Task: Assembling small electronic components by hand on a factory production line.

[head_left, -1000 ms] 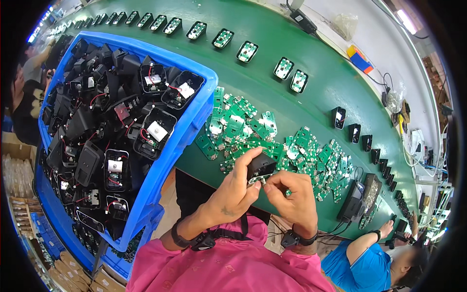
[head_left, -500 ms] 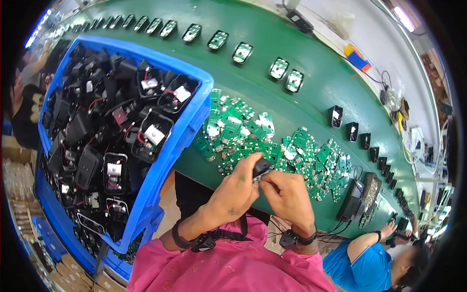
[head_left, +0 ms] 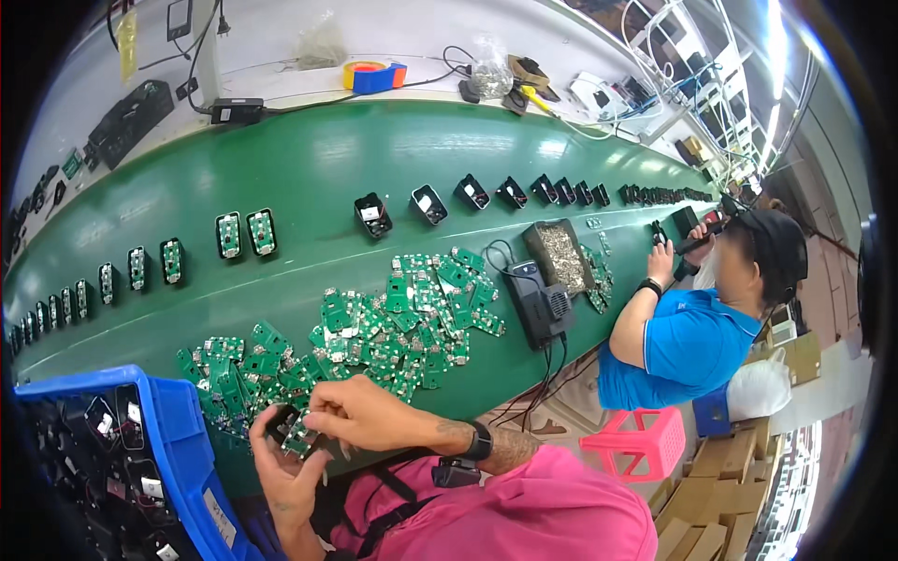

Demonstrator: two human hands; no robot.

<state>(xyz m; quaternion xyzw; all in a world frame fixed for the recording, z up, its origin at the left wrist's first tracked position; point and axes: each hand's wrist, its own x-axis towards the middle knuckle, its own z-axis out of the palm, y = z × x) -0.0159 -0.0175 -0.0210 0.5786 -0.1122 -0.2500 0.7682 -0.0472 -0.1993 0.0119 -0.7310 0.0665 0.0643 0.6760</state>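
Observation:
My left hand (head_left: 283, 479) is closed around a small black plastic housing (head_left: 279, 423), thumb on one side and fingers on the other. A green circuit board (head_left: 300, 436) sits tilted at the housing's opening; whether it is fully inside cannot be made out. From the right, my right hand (head_left: 365, 413) pinches the board's edge with bent fingers. Just beyond both hands, loose green circuit boards (head_left: 412, 323) lie in a spread pile on the green table (head_left: 318, 173). Close to my left hand stands a blue crate (head_left: 178, 421) filled with black housings.
Housings with boards (head_left: 228, 236) line the table's left side; housings without visible boards (head_left: 372, 216) continue rightward. A black power unit (head_left: 536, 304) with cables stands beside a tray of small metal parts (head_left: 561, 252). A co-worker in blue (head_left: 687, 327) sits right, near a pink stool (head_left: 636, 439).
My view has swung to the right, bringing the co-worker and stool into fuller view. The housing in my left hand has turned, so the green board at its opening now shows.

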